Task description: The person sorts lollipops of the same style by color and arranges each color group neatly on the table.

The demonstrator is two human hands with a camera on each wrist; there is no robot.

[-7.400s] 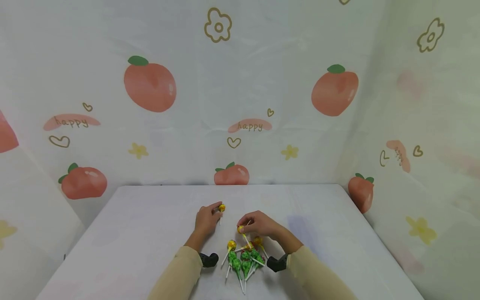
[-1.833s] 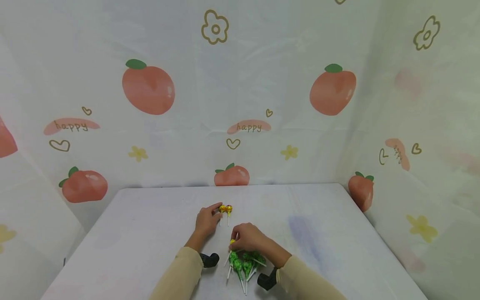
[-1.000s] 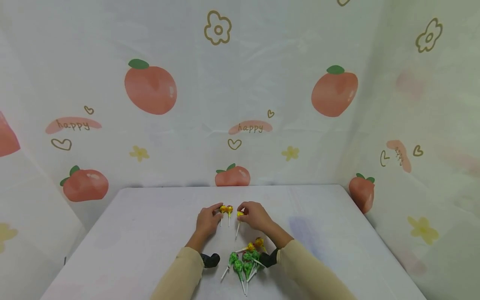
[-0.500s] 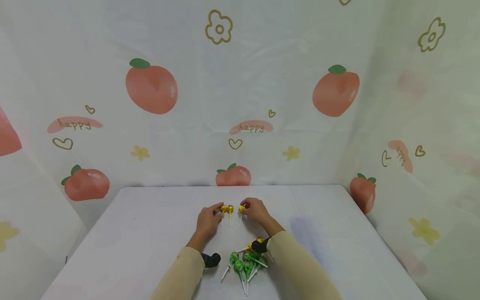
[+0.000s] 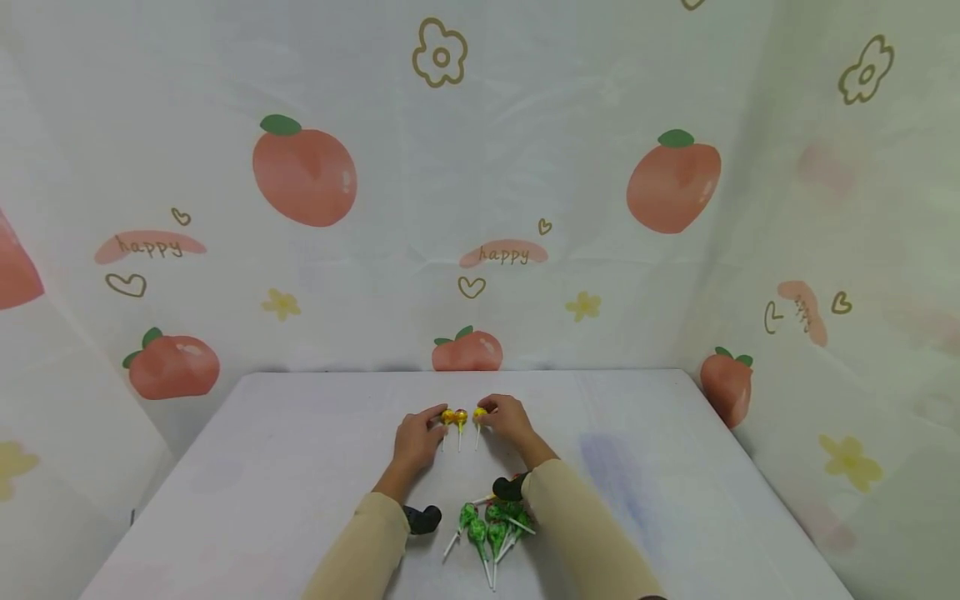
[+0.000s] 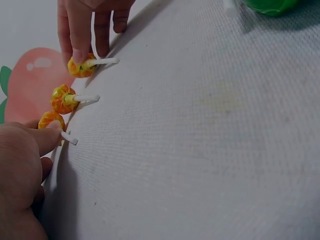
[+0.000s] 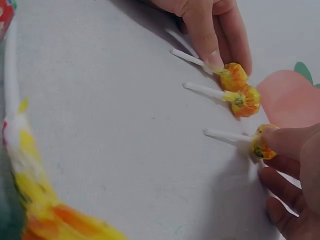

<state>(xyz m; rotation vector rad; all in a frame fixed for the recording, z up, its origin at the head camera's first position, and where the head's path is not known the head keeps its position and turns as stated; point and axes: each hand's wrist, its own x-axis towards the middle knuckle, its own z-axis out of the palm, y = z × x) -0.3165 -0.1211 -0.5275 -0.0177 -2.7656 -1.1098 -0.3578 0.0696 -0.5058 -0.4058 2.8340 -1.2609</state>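
Near the far side of the table, my left hand [image 5: 415,440] pinches the leftmost yellow-orange lollipop [image 6: 50,119] by its wrapped head, thumb on the near side. Right beside it lies a second yellow-orange lollipop [image 5: 461,417], heads side by side and its white stick pointing toward me. A small gap to the right, my right hand [image 5: 510,419] holds a third yellow lollipop [image 7: 260,145] between thumb and fingers, its stick roughly parallel to the others. Its head is partly covered by the thumb in the right wrist view.
Nearer to me lies a loose pile of several green lollipops [image 5: 477,531], sticks pointing different ways. A yellow lollipop [image 7: 35,200] at the pile is mostly hidden under the black wrist camera [image 5: 510,487] in the head view. A patterned cloth [image 5: 375,250] hangs behind the white table [image 5: 300,483].
My right hand has taken a yellow lollipop from the pile to the far row and shifted it slightly left. The middle lollipop joined the row earlier. My left hand stays put.
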